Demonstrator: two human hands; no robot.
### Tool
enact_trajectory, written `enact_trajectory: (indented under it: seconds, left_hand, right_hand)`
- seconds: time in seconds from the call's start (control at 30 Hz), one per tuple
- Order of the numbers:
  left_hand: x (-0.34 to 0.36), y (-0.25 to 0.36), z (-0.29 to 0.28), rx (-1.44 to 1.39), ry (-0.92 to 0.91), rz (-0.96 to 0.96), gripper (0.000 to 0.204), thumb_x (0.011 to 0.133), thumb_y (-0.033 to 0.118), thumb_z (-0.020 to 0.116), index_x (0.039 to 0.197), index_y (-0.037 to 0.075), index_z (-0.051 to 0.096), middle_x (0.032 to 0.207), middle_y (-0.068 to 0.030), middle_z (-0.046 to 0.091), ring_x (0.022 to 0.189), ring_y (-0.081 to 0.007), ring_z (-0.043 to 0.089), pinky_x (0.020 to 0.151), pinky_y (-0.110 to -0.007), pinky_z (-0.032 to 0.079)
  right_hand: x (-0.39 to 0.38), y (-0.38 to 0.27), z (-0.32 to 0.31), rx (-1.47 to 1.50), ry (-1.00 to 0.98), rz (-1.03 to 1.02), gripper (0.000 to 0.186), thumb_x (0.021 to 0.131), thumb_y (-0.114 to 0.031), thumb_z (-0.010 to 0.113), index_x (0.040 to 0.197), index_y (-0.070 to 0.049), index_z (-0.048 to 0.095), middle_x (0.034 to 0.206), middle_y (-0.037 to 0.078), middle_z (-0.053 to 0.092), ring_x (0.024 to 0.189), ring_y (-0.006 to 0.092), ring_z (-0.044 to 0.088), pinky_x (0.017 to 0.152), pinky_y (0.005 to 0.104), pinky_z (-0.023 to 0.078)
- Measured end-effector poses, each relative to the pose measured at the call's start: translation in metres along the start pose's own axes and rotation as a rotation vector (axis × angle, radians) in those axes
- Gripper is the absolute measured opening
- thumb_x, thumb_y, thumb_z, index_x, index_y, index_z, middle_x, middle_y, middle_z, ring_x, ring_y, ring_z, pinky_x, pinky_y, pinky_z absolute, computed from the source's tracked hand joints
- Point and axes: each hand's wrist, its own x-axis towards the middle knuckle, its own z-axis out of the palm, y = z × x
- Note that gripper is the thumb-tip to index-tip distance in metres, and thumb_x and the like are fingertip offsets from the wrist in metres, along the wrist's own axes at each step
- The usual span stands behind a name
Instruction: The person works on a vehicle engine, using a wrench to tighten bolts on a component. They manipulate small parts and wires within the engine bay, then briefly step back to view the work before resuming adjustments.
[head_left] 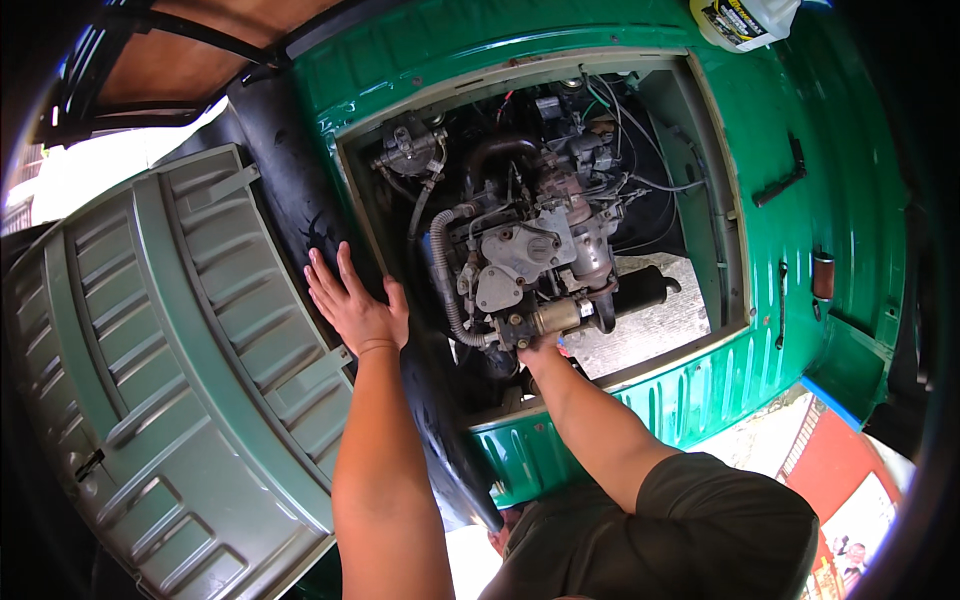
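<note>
The left hand lies flat and open, fingers spread, palm pressed on the black rubber seal at the left edge of the engine bay, gripping nothing. The right hand reaches in under the engine; its fingers are hidden behind the grey metal housing (so whether it holds anything cannot be told). The engine sits in the middle of the opening in the green vehicle body, with a ribbed hose curving down its left side. The ribbed grey-green engine cover stands swung open to the left. A white plastic bottle rests on the body above.
</note>
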Motion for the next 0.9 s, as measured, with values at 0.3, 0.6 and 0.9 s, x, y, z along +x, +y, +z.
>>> enact_trajectory:
  seconds: [0.3, 0.6, 0.9]
  left_hand:
    - [0.004, 0.004, 0.003, -0.002, -0.018, 0.003, 0.082, 0.081, 0.031, 0.067, 0.157, 0.021, 0.039, 0.170, -0.0155, 0.023, 0.156, -0.0442, 0.020, 0.125, -0.058, 0.020]
    - [-0.003, 0.002, -0.002, 0.054, -0.020, -0.028, 0.082, 0.084, 0.031, 0.067, 0.159, 0.019, 0.036, 0.170, -0.0133, 0.022, 0.155, -0.0439, 0.022, 0.125, -0.057, 0.020]
    - [-0.004, 0.002, 0.000, 0.056, 0.017, 0.024, 0.082, 0.083, 0.027, 0.068, 0.159, 0.019, 0.036, 0.170, -0.0142, 0.024, 0.153, -0.0438, 0.025, 0.125, -0.055, 0.021]
  right_hand:
    - [0.007, 0.000, -0.002, -0.045, -0.094, -0.044, 0.057, 0.096, -0.064, 0.049, 0.119, -0.015, 0.065, 0.120, 0.010, 0.068, 0.110, 0.0315, 0.066, 0.098, 0.0551, 0.055]
    - [0.016, 0.012, -0.011, 0.103, -0.092, -0.017, 0.050, 0.094, -0.066, 0.051, 0.107, -0.021, 0.066, 0.106, 0.006, 0.068, 0.099, 0.0286, 0.066, 0.093, 0.0534, 0.053]
    - [-0.021, 0.011, 0.021, 0.146, 0.128, -0.015, 0.049, 0.093, -0.062, 0.055, 0.104, -0.017, 0.069, 0.105, 0.008, 0.068, 0.099, 0.0325, 0.066, 0.093, 0.0566, 0.051]
